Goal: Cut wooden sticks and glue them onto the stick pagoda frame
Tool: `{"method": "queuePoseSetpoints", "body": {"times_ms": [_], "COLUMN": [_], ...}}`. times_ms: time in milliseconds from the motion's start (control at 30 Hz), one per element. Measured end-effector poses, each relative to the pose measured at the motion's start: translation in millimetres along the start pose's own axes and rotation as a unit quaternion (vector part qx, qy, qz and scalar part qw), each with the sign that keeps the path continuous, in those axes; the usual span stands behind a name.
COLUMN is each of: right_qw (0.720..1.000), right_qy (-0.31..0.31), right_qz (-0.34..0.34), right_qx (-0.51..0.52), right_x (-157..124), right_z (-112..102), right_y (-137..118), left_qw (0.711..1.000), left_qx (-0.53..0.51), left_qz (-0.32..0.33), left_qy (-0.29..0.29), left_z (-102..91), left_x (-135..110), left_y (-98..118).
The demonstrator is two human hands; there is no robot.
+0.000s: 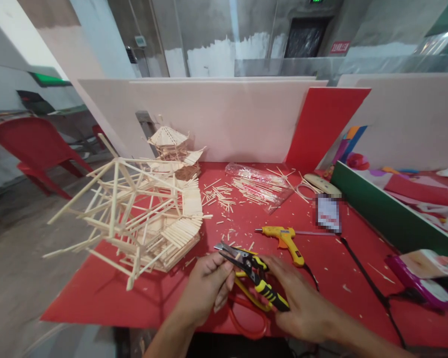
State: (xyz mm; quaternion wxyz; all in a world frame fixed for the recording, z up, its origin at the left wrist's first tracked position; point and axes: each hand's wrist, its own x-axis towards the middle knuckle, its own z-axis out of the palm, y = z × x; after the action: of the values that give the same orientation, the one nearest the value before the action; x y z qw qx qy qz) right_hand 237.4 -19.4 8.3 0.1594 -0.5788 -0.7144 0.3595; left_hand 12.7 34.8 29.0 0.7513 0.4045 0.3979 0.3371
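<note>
My right hand [294, 298] is wrapped round shears [261, 283] with black and yellow handles, their jaws pointing left toward my other hand. My left hand [211, 281] is closed in a pinch beside the jaws. A short bit of pale wooden stick [238, 256] shows at its fingertips, between the blades; most of it is hidden. Beneath the shears lies a pair of scissors with a red-orange handle [248, 325]. Left of my hands stands a large open frame model [145, 214] built of wooden sticks. Behind it is a smaller tiered pavilion model [169, 144].
A yellow glue gun [289, 243] lies right of centre, its cord trailing. Loose sticks [220, 196] and a clear bag of sticks [259, 186] lie farther back on the red tabletop [85, 298]. At right are a green board [381, 214] and a purple-and-white box [421, 283].
</note>
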Motion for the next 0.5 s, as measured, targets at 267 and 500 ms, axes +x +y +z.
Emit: {"method": "queuePoseSetpoints", "body": {"times_ms": [267, 500], "right_qw": [0.984, 0.928], "right_qy": [-0.038, -0.102], "right_qz": [-0.058, -0.008], "right_qx": [0.163, 0.357], "right_x": [3, -4], "right_z": [-12, -10], "right_y": [-25, -32], "left_qw": [0.995, 0.987], "left_qx": [0.046, 0.103], "left_qz": [0.05, 0.083], "left_qy": [0.069, 0.089], "left_z": [2.1, -4.7], "left_x": [3, 1], "left_y": [3, 2]}}
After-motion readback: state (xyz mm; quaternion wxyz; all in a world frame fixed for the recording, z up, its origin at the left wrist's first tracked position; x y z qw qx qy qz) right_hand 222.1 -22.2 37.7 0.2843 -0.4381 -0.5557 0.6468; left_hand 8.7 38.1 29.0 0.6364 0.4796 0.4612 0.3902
